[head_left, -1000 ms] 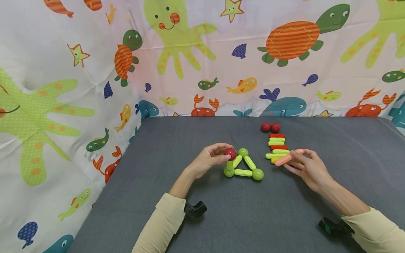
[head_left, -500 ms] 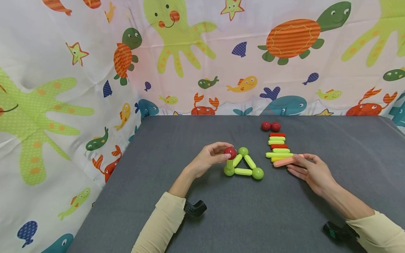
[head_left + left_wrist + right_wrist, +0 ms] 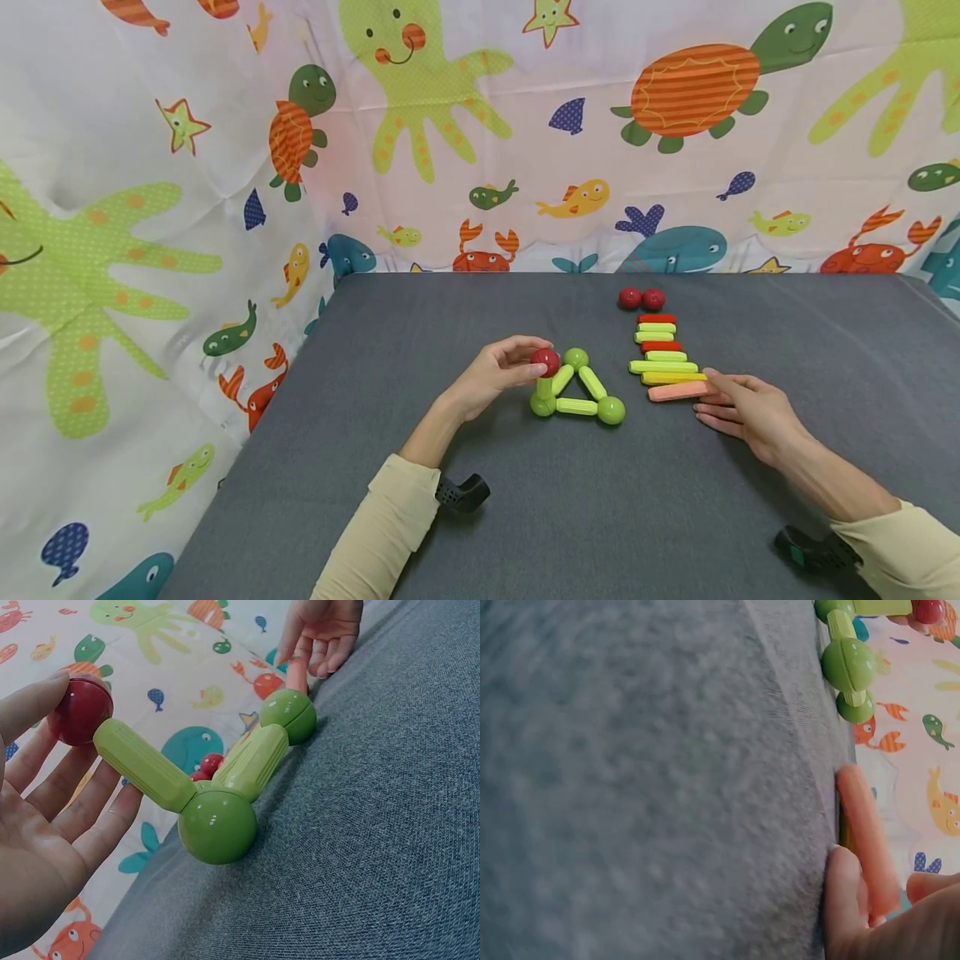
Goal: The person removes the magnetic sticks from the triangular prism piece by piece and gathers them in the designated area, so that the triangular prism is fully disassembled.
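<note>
Stick [image 3: 673,392], salmon-pink, lies flat crosswise, right hand [image 3: 746,407] touching its end.

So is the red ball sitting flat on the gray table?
No, the red ball is up on top of a standing green stick, pinched by the left hand.

Glossy red plastic ball [image 3: 545,362]; lime-green triangle of plastic rods and balls [image 3: 577,395]; salmon-orange plastic rod [image 3: 678,392]; dark grey fabric surface [image 3: 525,517]; sea-creature-patterned white cloth backdrop [image 3: 480,142].

The right wrist view is blurred; the right hand [image 3: 885,915] is cut by its bottom edge, hiding part of the orange stick [image 3: 866,836].
</note>
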